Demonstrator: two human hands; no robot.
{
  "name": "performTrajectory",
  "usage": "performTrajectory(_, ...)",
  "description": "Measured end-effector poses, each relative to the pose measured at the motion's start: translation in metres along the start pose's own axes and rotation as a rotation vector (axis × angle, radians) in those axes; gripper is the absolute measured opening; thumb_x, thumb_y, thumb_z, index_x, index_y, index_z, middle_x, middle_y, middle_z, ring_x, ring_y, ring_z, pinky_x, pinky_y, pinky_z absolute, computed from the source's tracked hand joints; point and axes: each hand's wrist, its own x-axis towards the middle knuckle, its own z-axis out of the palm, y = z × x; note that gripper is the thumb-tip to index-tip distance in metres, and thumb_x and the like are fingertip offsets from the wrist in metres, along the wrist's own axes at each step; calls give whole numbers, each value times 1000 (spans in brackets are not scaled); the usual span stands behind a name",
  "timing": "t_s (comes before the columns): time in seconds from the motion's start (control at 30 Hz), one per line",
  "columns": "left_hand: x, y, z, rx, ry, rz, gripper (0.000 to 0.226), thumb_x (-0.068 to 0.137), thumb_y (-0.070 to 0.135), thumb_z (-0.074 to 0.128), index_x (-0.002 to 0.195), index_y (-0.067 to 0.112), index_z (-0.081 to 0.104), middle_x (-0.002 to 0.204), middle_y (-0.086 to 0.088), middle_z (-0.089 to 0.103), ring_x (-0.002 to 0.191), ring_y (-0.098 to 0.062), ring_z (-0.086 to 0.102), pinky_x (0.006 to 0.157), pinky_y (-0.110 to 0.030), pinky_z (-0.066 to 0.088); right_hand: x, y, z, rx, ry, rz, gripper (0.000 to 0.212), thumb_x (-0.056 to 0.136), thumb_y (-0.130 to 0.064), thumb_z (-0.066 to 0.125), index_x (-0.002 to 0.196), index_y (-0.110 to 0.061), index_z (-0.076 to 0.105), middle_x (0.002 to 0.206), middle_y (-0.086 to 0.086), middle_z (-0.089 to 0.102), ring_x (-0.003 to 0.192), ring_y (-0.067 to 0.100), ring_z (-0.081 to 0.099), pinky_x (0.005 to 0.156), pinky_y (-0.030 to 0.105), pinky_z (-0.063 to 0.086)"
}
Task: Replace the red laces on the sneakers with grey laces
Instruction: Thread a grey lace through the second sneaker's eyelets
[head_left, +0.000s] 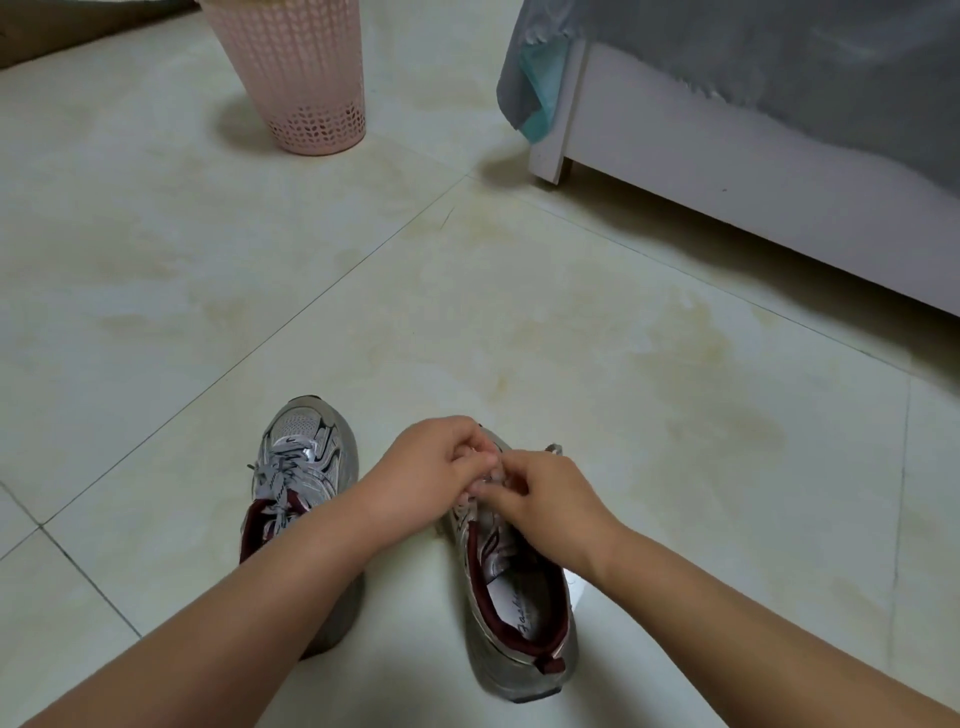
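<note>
Two silver sneakers with dark red lining stand on the tiled floor, toes pointing away from me. The left sneaker (304, 467) carries a grey lace (283, 475) tied in a bow. Over the front of the right sneaker (519, 613) my left hand (431, 470) and my right hand (545, 506) meet, fingers curled and pinching its grey lace, most of which is hidden under my fingers. A grey lace end (554, 449) sticks out just beyond my right hand. No red lace is in view.
A pink perforated plastic basket (296, 78) stands at the far left. A white bed frame (727, 171) with a grey cover hanging over it runs along the right side. Pale floor tiles (467, 312) stretch between them and the shoes.
</note>
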Motion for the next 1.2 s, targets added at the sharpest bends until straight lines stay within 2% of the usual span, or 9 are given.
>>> performTrajectory(0.1, -5, -4, -16, 297, -18, 29, 15, 89, 19, 56, 74, 21, 59, 52, 9, 55, 44, 1, 48, 59, -22, 43, 6, 5, -8, 124, 173, 174, 28, 88, -17, 54, 60, -19, 53, 55, -4, 49, 60, 15, 46, 62, 27, 36)
performTrajectory(0.27, -10, -19, -29, 561, -118, -41, 18, 90, 25, 55, 79, 16, 66, 55, 12, 56, 50, 4, 47, 64, -22, 41, 1, 14, -21, 738, 265, 407, 16, 89, -1, 49, 77, -5, 59, 44, 1, 46, 33, 9, 37, 37, 19, 33)
performTrajectory(0.43, -10, -9, -16, 490, -52, 55, 28, 88, 26, 57, 61, 27, 53, 48, 16, 54, 47, 11, 47, 58, -19, 37, -1, 0, -23, 491, 6, 166, 47, 82, 2, 59, 109, -36, 50, 47, 0, 53, 39, 12, 45, 40, 20, 40)
performTrajectory(0.53, -8, -5, -12, 474, 22, 107, 26, 88, 26, 57, 61, 24, 57, 52, 15, 59, 52, 3, 51, 58, -21, 37, 1, -12, -19, 167, -100, 71, 14, 87, -12, 60, 81, -24, 61, 52, 0, 58, 40, 7, 49, 47, 25, 45)
performTrajectory(0.63, -6, -11, -13, 464, 51, 81, 19, 88, 30, 56, 76, 18, 66, 74, -3, 67, 68, -15, 55, 67, -29, 41, 7, -13, -20, 58, 13, 87, 22, 90, -15, 54, 70, -9, 57, 55, 1, 61, 43, 7, 51, 59, 31, 47)
performTrajectory(0.77, -4, -30, -11, 567, 22, 121, 21, 89, 31, 56, 79, 15, 66, 75, -2, 60, 76, -17, 54, 65, -28, 37, 15, -14, -28, 119, 137, 78, 28, 90, -11, 50, 63, -16, 53, 54, -1, 61, 44, 7, 49, 56, 27, 43)
performTrajectory(0.9, 0, -47, -2, 301, 111, -16, 31, 88, 24, 58, 59, 29, 49, 54, 10, 47, 52, -2, 42, 51, -12, 33, 21, -14, -26, 172, 160, 47, 10, 89, -13, 53, 85, -20, 58, 62, 2, 59, 53, 13, 51, 61, 33, 47)
performTrajectory(1.03, 3, -55, 13, -204, 102, -237, 27, 91, 8, 52, 65, 16, 49, 61, 0, 61, 49, -7, 54, 55, -20, 48, 16, -3, -12, 93, 269, 99, 58, 85, -13, 56, 134, -31, 29, 75, -4, 53, 65, 14, 55, 67, 29, 46)
performTrajectory(1.2, 6, -58, 21, -382, 122, -372, 27, 90, -4, 45, 70, 12, 38, 64, -9, 60, 48, -15, 56, 47, -23, 48, 4, 13, 5, -25, 281, 61, 36, 82, -9, 51, 108, -30, 38, 66, -7, 50, 58, 4, 49, 55, 19, 36)
